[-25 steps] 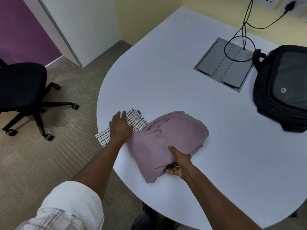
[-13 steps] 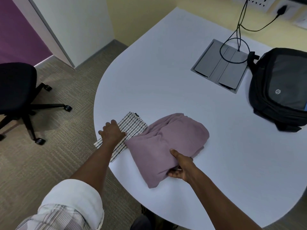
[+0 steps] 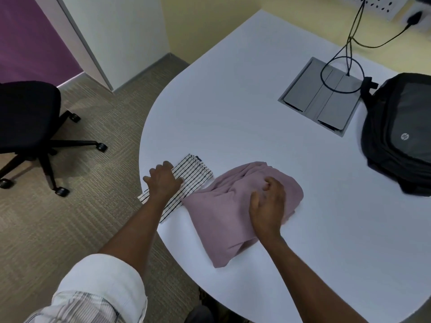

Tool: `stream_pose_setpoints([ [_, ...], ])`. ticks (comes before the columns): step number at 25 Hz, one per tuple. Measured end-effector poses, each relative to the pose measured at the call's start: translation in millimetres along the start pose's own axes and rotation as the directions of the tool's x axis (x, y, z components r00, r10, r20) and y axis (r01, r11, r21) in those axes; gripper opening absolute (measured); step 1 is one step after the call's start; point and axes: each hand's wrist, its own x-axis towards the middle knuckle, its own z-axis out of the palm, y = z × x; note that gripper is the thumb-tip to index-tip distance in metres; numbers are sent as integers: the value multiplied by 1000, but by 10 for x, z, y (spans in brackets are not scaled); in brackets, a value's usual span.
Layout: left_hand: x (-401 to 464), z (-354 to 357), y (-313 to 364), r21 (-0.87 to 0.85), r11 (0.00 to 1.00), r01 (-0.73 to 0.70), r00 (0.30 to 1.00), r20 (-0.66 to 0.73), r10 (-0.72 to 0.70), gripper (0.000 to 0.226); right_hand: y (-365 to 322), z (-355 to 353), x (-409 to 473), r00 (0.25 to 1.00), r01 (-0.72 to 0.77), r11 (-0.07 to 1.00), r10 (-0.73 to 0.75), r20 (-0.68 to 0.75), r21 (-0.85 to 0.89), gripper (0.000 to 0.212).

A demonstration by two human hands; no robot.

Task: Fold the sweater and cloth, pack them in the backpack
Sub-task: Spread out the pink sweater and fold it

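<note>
Surface: white rounded table [image 3: 256, 117] above carpeted floor; office chair [image 3: 25, 122] at 9 o'clock.
Sweater: mauve sweater [image 3: 224, 213], bundled, at 6 o'clock near the table edge.
Cloth: striped cloth [image 3: 191, 178], folded, touching the sweater at its 10 o'clock side.
Right hand: right hand [image 3: 268, 206] lies on the sweater, fingers loosely bent; whether it pinches fabric cannot be told.
Left hand: left hand [image 3: 163, 183] presses the cloth, fingers spread.
Backpack: black backpack [image 3: 401, 134] at 3 o'clock, well apart.
Procedure: flatten the sweater evenly; keep the folds aligned before lifting.
</note>
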Motion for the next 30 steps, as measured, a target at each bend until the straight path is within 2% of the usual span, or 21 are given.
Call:
stream_pose_setpoints([
  [2,-89,2,-71,-106,994,26,985,-169,-44,58,-177,251,265,963,113,993,-117,243,31,35],
  [4,-208,30,-210,-157,984,83,958,-260,-123,65,-313,577,495,882,146,989,-144,449,32,36],
  [6,-344,70,-349,-174,972,157,949,-245,-197,75,-373,874,640,812,146,989,-98,576,-38,42],
  [8,-478,100,-445,-245,939,243,942,-170,-288,87,-398,1116,704,762,117,986,-12,647,-119,49],
  [11,-603,184,-536,-396,851,345,921,-31,-388,100,-445,1335,725,745,41,981,97,660,-191,56],
  [13,-605,237,-579,-529,745,407,894,66,-442,101,-447,1416,739,757,23,977,122,643,-212,59],
  [14,-588,242,-603,-593,676,437,877,112,-468,95,-436,1446,752,760,-5,976,144,634,-216,60],
  [16,-556,239,-701,-660,607,444,861,127,-492,66,-427,1478,770,755,-67,968,209,621,-244,62],
  [18,-544,228,-812,-656,618,433,866,114,-486,36,-431,1495,781,746,-68,959,233,624,-277,48],
  [19,-543,213,-857,-647,624,438,867,120,-484,28,-445,1498,788,741,-56,956,233,629,-289,30],
  [20,-534,197,-899,-638,628,446,865,127,-485,24,-473,1491,793,732,-49,958,228,642,-283,22],
  [22,-519,164,-948,-625,638,450,868,137,-478,22,-519,1468,788,716,-38,964,211,665,-264,34],
  [26,-478,81,-886,-624,669,403,893,110,-436,25,-597,1308,775,752,-48,986,139,645,-157,16],
  [30,-458,-126,-643,-704,637,315,917,52,-396,38,-726,1148,865,785,-77,996,88,614,-44,15],
])
